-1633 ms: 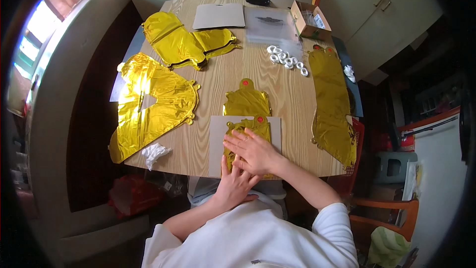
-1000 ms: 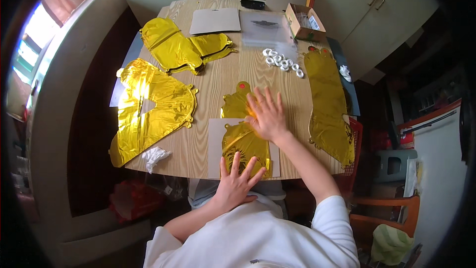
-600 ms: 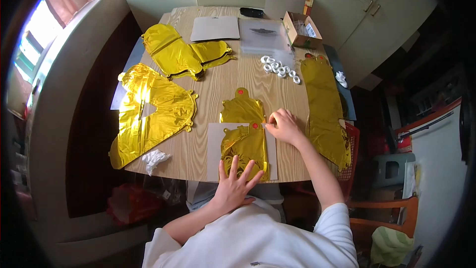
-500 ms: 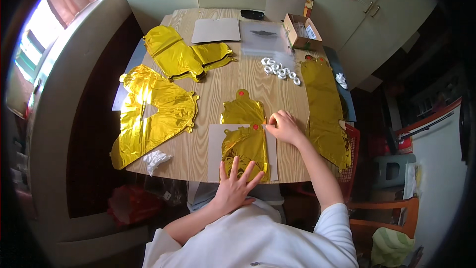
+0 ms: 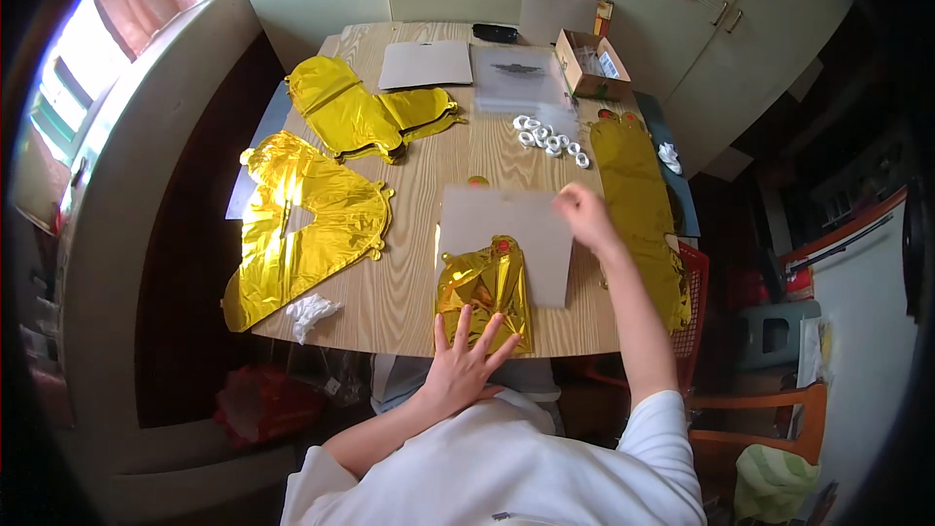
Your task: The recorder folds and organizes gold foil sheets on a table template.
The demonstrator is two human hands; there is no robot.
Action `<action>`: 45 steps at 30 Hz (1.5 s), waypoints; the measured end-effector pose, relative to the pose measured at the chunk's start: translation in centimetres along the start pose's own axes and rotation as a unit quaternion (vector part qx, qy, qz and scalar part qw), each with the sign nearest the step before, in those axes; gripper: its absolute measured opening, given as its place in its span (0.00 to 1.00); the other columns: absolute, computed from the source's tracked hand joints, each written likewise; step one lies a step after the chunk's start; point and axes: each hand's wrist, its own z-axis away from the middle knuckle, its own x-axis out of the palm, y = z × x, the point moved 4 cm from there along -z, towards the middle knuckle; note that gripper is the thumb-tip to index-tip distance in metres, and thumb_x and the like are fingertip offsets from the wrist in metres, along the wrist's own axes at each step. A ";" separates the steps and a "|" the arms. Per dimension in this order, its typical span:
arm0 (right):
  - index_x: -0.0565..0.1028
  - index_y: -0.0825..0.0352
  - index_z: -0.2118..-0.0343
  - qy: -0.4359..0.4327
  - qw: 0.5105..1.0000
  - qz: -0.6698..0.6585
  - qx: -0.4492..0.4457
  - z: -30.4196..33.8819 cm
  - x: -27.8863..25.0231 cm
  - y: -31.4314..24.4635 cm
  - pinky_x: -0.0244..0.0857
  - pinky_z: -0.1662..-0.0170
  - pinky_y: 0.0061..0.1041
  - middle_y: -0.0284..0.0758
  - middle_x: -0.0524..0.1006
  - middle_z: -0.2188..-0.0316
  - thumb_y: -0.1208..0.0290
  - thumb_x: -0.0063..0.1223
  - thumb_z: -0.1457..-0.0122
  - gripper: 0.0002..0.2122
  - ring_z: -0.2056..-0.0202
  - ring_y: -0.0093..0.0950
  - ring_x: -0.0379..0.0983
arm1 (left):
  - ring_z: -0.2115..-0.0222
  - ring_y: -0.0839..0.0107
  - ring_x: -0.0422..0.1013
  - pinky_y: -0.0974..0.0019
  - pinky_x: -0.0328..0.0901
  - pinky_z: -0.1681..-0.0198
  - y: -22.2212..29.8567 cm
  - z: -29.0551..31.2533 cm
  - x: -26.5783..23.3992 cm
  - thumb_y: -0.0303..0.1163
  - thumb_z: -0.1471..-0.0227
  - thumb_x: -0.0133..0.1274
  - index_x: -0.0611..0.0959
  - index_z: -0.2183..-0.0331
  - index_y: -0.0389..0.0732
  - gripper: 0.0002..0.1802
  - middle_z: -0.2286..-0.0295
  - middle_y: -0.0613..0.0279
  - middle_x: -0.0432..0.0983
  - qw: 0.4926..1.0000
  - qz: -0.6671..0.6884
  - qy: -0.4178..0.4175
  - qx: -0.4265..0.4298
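Observation:
My left hand [image 5: 462, 367] lies flat with fingers spread, pressing the lower part of a folded gold foil balloon [image 5: 479, 281] at the table's front edge. A red dot marks the balloon's upper tab, and its foil is creased. My right hand [image 5: 587, 218] is closed on the upper right corner of a pale grey cardboard sheet [image 5: 545, 248]. That sheet lies partly behind the folded balloon and covers most of another gold foil piece, whose small tab [image 5: 477, 180] peeks out above it.
More gold foil balloons lie at left [image 5: 302, 219], far left [image 5: 360, 112] and right [image 5: 633, 205]. White ribbon rolls [image 5: 553, 141] sit near clear plastic sheets [image 5: 506, 78]. Around them are a grey board [image 5: 426, 64], a small cardboard box [image 5: 594, 63] and crumpled white tissue [image 5: 310, 314].
The cardboard sheet has shifted away and to the right with my right hand, now covering the far foil piece. The folded balloon's upper part has crumpled. My left hand stays put.

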 end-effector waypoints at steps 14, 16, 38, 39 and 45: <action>0.72 0.71 0.62 0.215 0.942 -0.239 -0.096 4.9 -11.5 -1.5 0.62 0.59 0.16 0.28 0.75 0.68 0.68 0.50 0.35 0.09 0.66 0.15 0.67 | 0.37 0.35 0.42 0.21 0.43 0.44 -0.2 -0.5 -0.4 0.71 0.61 0.54 0.56 0.36 0.62 0.54 0.36 0.57 0.49 1.000 0.003 -0.012 0.013; 0.72 0.71 0.61 0.217 0.943 -0.235 -0.094 5.7 -11.4 -1.6 0.62 0.58 0.17 0.28 0.75 0.68 0.69 0.50 0.35 0.09 0.65 0.16 0.67 | 0.37 0.35 0.42 0.21 0.42 0.44 -0.3 -0.9 -0.6 0.72 0.60 0.52 0.57 0.36 0.62 0.54 0.36 0.58 0.49 1.000 0.008 -0.012 0.017; 0.73 0.60 0.63 0.013 0.845 0.155 -0.512 24.5 2.3 -6.1 0.73 0.51 0.29 0.30 0.79 0.60 0.71 0.57 0.46 0.08 0.57 0.27 0.77 | 0.37 0.51 0.52 0.55 0.51 0.37 -12.1 3.5 -1.5 0.32 0.43 0.50 0.71 0.45 0.36 0.24 0.40 0.45 0.57 0.827 0.468 0.220 -0.219; 0.73 0.60 0.62 0.003 0.845 0.165 -0.509 24.7 2.8 -5.4 0.73 0.50 0.30 0.30 0.79 0.60 0.70 0.57 0.45 0.09 0.57 0.27 0.77 | 0.37 0.50 0.52 0.53 0.50 0.37 -11.1 3.1 -2.2 0.36 0.43 0.51 0.71 0.45 0.38 0.26 0.40 0.46 0.57 0.868 0.412 0.203 -0.189; 0.75 0.61 0.60 -0.101 0.876 0.139 -0.451 23.8 3.3 -4.7 0.64 0.43 0.39 0.33 0.77 0.58 0.59 0.58 0.46 0.15 0.53 0.31 0.73 | 0.37 0.43 0.47 0.40 0.41 0.36 -5.2 0.3 -2.1 0.56 0.48 0.53 0.67 0.40 0.49 0.38 0.38 0.50 0.55 0.986 0.145 0.068 -0.054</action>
